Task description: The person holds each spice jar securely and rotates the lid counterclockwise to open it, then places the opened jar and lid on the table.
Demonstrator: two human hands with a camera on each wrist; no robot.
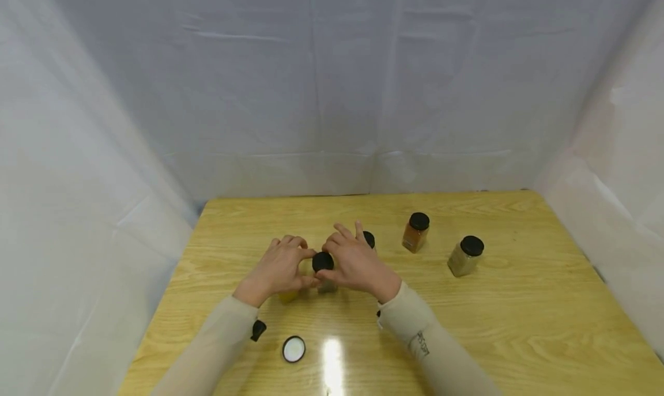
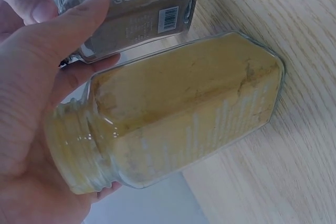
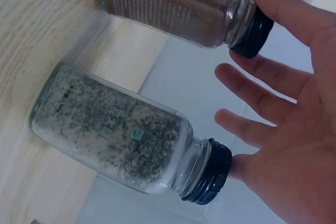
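A square glass jar of brown ground cinnamon (image 2: pixel 136 11) stands on the table between both hands, its black lid (image 1: pixel 323 261) on top. My left hand (image 1: pixel 284 264) holds this jar near its neck, thumb and fingers on either side. With thumb and index finger my right hand (image 1: pixel 359 264) pinches the black lid, the other fingers spread out. Close by the left palm stands a lidless jar of yellow powder (image 2: pixel 184 114), mostly hidden under that hand in the head view. Beside the right hand's spread fingers is a jar of grey-and-white flecked seasoning (image 3: pixel 110 129) with a black lid.
A loose black lid (image 1: pixel 293 349) lies near the front of the wooden table (image 1: pixel 539 315), pale inside facing up. To the right stand a jar of orange-red spice (image 1: pixel 415 234) and a jar of beige-green spice (image 1: pixel 461 260), both lidded. White sheeting (image 1: pixel 342 96) surrounds the table.
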